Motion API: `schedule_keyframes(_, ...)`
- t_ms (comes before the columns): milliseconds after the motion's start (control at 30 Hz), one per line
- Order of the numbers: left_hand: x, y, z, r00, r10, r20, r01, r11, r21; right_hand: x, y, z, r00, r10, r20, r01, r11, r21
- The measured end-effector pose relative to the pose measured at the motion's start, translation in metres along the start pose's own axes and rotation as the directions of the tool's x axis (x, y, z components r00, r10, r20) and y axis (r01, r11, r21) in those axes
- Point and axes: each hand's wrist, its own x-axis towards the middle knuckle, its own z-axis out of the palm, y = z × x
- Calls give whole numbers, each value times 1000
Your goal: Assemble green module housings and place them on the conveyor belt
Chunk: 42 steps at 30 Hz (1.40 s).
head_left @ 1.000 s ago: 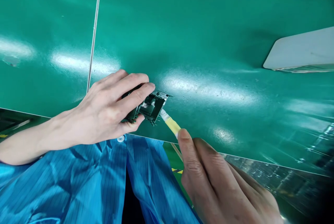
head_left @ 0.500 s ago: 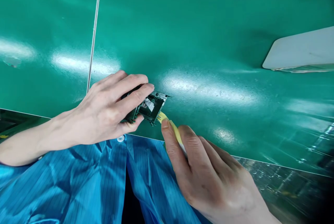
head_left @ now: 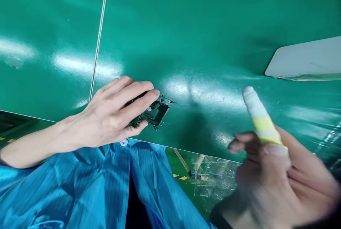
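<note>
My left hand [head_left: 112, 118] is closed on a small dark component [head_left: 156, 110] with metal pins, pressed against the green table mat [head_left: 199, 26] near its front edge. The thumb is under the part and the fingers lie over it. My right hand [head_left: 277, 179] is at the lower right, blurred by motion, well apart from the component. It pinches a stick with a white tip and a yellow band [head_left: 257, 113], which points up and to the left.
A white flat tray [head_left: 306, 60] lies on the mat at the far right. A thin seam [head_left: 99, 33] runs down the mat on the left. My blue striped garment [head_left: 80, 186] fills the bottom. A clear plastic tray [head_left: 213, 179] shows below the table edge.
My right hand has pulled the stick away from the component, moving right and a little up. My left hand keeps holding the component in the same place.
</note>
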Motion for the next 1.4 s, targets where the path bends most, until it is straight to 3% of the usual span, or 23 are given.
schedule_keyframes(133,-5,-2,-4,998,32,50,-30,999,-32,-13,16,32,965,-220,-144,191,962,-195)
schedule_keyframes(200,-14,-4,-10,998,24,53,-21,998,-58,-22,10,39,949,-290,-123,273,952,-137)
schedule_keyframes(233,-20,-5,-13,999,0,46,4,996,-85,-26,5,42,954,-290,-77,288,957,-47)
schedule_keyframes(300,-36,-8,-19,995,-94,24,96,981,-167,-31,-6,49,953,-271,134,253,958,138)
schedule_keyframes(400,-58,-10,-20,953,-297,61,302,911,-280,-27,-15,67,854,-313,415,218,940,261)
schedule_keyframes(500,-65,-9,-12,923,-381,56,378,871,-313,-15,-19,81,776,-387,499,288,920,265)
schedule_keyframes(600,-57,-4,-4,922,-386,-29,360,883,-302,-8,-26,86,748,-410,523,336,912,234)
schedule_keyframes(767,-46,-1,1,914,-397,-86,349,875,-337,-14,-46,77,758,-424,495,404,902,153)
schedule_keyframes(967,-52,-1,-3,896,-438,-72,357,809,-467,-4,-65,61,718,-460,523,475,872,115)
schedule_keyframes(1233,-44,5,-14,916,-395,-75,334,852,-404,3,-68,53,741,-396,542,385,912,140)
schedule_keyframes(1400,-39,9,-18,886,-463,-18,411,804,-429,1,-65,50,756,-365,543,345,927,143)
